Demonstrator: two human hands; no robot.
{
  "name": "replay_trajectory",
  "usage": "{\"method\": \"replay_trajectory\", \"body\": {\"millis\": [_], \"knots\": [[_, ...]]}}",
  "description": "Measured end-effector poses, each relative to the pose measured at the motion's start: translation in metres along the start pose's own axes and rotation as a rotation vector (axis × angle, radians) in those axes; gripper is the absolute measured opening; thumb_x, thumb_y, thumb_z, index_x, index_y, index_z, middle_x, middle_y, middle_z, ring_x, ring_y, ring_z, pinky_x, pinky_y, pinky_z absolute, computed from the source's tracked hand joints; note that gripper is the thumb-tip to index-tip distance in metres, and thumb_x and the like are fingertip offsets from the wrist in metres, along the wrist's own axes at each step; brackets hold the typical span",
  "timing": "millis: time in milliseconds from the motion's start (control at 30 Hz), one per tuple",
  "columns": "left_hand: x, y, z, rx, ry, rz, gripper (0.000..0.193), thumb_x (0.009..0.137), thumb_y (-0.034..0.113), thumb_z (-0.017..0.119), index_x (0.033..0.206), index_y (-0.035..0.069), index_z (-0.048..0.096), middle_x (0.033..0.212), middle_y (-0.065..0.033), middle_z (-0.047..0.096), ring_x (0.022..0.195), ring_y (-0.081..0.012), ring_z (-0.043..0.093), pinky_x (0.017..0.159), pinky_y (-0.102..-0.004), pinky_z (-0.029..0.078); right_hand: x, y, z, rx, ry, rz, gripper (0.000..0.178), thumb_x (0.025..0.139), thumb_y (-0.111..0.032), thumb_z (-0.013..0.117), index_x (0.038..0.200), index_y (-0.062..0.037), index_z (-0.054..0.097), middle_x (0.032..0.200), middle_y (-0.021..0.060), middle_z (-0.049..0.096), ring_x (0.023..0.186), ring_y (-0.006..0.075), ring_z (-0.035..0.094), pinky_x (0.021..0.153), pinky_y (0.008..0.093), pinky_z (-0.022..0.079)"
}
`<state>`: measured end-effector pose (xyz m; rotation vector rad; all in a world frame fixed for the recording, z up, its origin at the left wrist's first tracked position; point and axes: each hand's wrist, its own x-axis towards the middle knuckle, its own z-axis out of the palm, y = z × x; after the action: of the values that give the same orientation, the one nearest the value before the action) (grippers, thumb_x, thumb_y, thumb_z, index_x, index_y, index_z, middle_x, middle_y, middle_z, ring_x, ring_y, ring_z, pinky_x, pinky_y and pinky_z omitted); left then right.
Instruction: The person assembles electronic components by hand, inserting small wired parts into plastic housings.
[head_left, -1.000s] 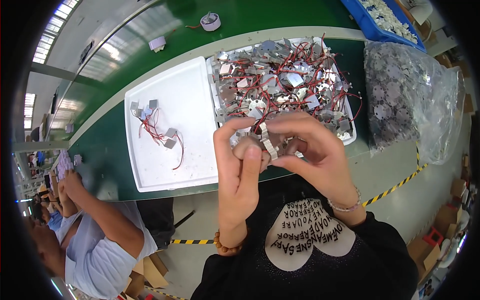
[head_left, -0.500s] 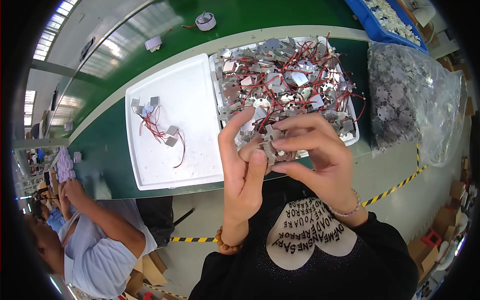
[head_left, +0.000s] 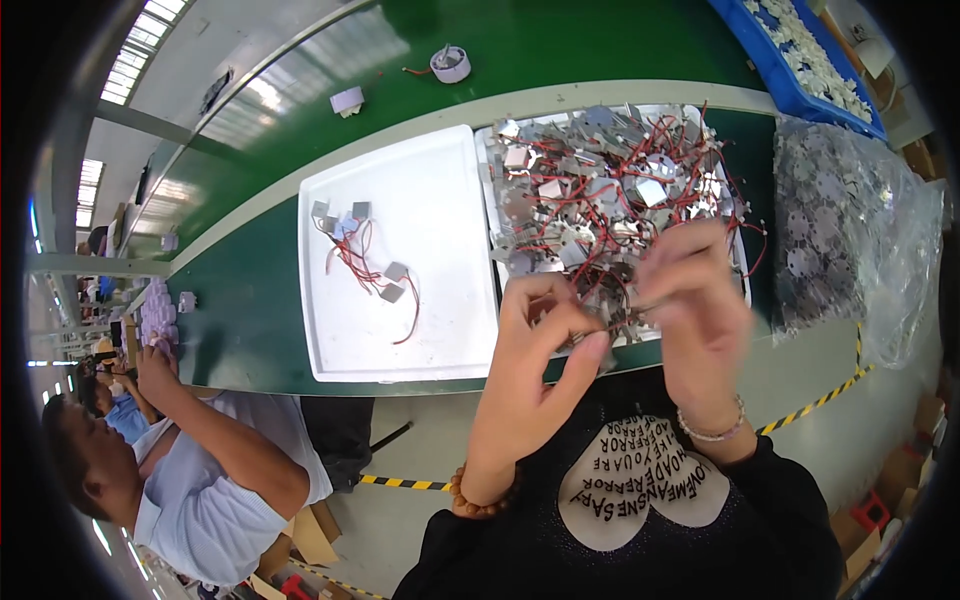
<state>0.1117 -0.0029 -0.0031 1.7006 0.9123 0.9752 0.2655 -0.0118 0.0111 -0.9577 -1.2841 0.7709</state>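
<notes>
Low over the front edge of the right-hand tray [head_left: 747, 290], my left hand [head_left: 530, 375] has its thumb and bent fingers closed round a small grey metal part, mostly covered by the fingers. Beside it, my right hand [head_left: 705, 320] is raised and smeared by motion; whether its fingers grip anything does not show. Beneath both hands lies a heap of grey metal pieces with red wires [head_left: 600, 190], filling that tray. To the left, a white tray [head_left: 440, 180] holds several square grey pieces with red wires [head_left: 394, 292].
A clear plastic bag [head_left: 812, 245] of notched metal discs stands right of the trays. Beyond it is a blue bin [head_left: 783, 98] of small white parts. A round white part [head_left: 450, 65] and a white block [head_left: 347, 101] lie on the green bench. A co-worker [head_left: 225, 490] sits at left.
My hands have drawn apart; the right has lifted off the metal part both were fingering, while the left keeps hold. The whole view has shifted, so the bench sits further right and lower.
</notes>
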Motion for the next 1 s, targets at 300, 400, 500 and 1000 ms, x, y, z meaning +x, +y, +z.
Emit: {"method": "replay_trajectory", "body": {"millis": [300, 400, 500, 1000], "knots": [[0.084, -0.003, -0.097, 0.597, 0.099, 0.043, 0.041, 0.086, 0.019, 0.048, 0.121, 0.001, 0.039, 0.121, -0.0202, 0.041, 0.114, -0.0316, 0.038, 0.097, -0.0354, 0.029, 0.039, -0.023, -0.001, 0.782, -0.109, -0.291, 0.01, 0.085, -0.011, 0.051, 0.083, -0.0041, 0.045, 0.069, 0.0086, 0.048, 0.058, 0.0243, 0.056, 0.052, 0.0342, 0.049], [0.15, -0.087, -0.178, 1.123, 0.168, -0.24, 0.056, 0.084, 0.036, 0.05, 0.127, 0.003, 0.033, 0.128, -0.0214, 0.034, 0.118, -0.0382, 0.033, 0.097, -0.0395, 0.031, 0.029, -0.018, -0.008, 0.501, 0.032, -0.35, 0.006, 0.082, -0.004, 0.053, 0.083, 0.0, 0.048, 0.068, 0.0092, 0.05, 0.05, 0.0158, 0.048, 0.042, 0.0256, 0.038], [0.2, -0.161, -0.222, 1.4, 0.146, -0.334, 0.072, 0.08, 0.043, 0.053, 0.133, 0.005, 0.023, 0.135, -0.0216, 0.024, 0.122, -0.0426, 0.026, 0.098, -0.0413, 0.031, 0.021, -0.014, -0.014, 0.291, 0.156, -0.189, 0.005, 0.074, -0.001, 0.06, 0.078, 0.0017, 0.061, 0.066, 0.0067, 0.049, 0.048, 0.0124, 0.044, 0.043, 0.0237, 0.032], [0.183, -0.079, -0.208, -0.165, 0.348, -0.067, 0.031, 0.087, 0.025, 0.045, 0.111, 0.005, 0.045, 0.094, -0.0158, 0.056, 0.076, -0.0225, 0.059, 0.063, -0.0284, 0.05, 0.028, -0.028, -0.024, 0.034, 0.001, 0.243, 0.033, 0.072, 0.01, 0.056, 0.104, 0.0083, 0.053, 0.083, 0.0132, 0.065, 0.073, 0.0165, 0.062, 0.069, 0.0261, 0.048]]}}
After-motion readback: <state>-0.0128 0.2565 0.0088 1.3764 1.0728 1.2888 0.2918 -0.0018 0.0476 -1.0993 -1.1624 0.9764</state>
